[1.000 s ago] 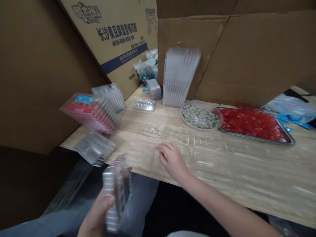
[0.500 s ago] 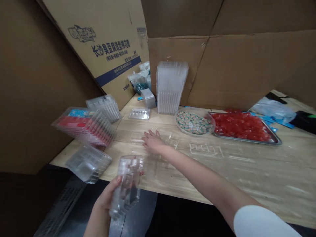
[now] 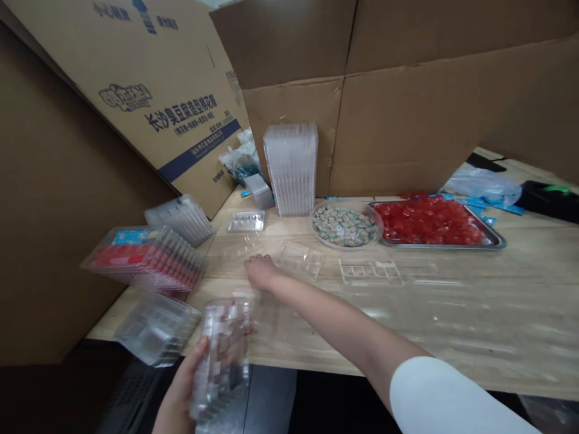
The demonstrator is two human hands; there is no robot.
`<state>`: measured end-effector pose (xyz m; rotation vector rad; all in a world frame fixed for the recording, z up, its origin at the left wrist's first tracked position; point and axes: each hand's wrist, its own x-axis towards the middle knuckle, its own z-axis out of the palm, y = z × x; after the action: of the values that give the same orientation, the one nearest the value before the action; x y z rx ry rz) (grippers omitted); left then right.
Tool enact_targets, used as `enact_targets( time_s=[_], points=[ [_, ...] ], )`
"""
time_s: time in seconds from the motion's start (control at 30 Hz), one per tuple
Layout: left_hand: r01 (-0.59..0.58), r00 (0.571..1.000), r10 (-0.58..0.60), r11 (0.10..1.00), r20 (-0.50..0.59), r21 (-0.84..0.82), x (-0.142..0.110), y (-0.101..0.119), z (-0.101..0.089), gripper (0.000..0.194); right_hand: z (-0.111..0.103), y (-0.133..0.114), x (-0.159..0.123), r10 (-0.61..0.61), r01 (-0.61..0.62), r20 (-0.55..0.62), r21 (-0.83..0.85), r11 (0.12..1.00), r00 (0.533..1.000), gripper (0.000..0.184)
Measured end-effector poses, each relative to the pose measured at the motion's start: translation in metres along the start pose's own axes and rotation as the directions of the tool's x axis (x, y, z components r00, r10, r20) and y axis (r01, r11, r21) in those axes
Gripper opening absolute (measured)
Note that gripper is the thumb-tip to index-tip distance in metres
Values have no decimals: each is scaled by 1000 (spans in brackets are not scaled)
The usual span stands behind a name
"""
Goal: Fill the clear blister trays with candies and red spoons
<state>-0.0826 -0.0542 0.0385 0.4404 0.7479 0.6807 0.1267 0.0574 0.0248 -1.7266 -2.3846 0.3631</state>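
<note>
My left hand (image 3: 183, 383) is wrapped round a stack of clear plastic blister trays (image 3: 221, 355), held tilted at the table's front edge. My right hand (image 3: 261, 272) reaches across to the left part of the table, low over it, with curled fingers. Its fingertips are hidden, and what they hold, if anything, does not show. Just right of that hand lies a clear compartment tray (image 3: 301, 259). Farther right another clear tray (image 3: 371, 272) lies flat, with more see-through trays spread over the wood.
At left stand a stack of filled red trays (image 3: 145, 256) and a stack of clear trays (image 3: 156, 328). Behind are a tall tray stack (image 3: 292, 169), a round dish of small packets (image 3: 346, 226), a metal tray (image 3: 446, 246) of red packets, and cardboard boxes (image 3: 289, 96).
My right hand has gone from spread fingers to curled ones and come slightly toward me. The left hand still holds its tray stack. The whole view has shifted a little.
</note>
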Motion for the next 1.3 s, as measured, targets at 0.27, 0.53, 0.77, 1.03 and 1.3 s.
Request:
enact_targets(
  time_s=[0.27,0.53,0.77,1.03,1.3],
  points=[
    [-3,995,5,1000,-100,24,4,0,7,76,2,17,6,-2,2,-74,0,1000,997,44],
    [25,983,-14,998,-186,57,5,-7,24,81,9,12,-24,96,-97,-43,-17,995,994,33],
    [96,992,-91,993,-84,64,13,-15,43,77,6,31,-67,100,-100,-22,-1,995,995,31],
    [138,990,-132,981,-52,133,20,-26,48,72,-7,45,-91,70,-70,-19,30,997,997,31],
    [10,989,13,987,-145,158,3,-16,53,74,-20,57,-114,270,-264,-73,82,961,960,46]
  ],
)
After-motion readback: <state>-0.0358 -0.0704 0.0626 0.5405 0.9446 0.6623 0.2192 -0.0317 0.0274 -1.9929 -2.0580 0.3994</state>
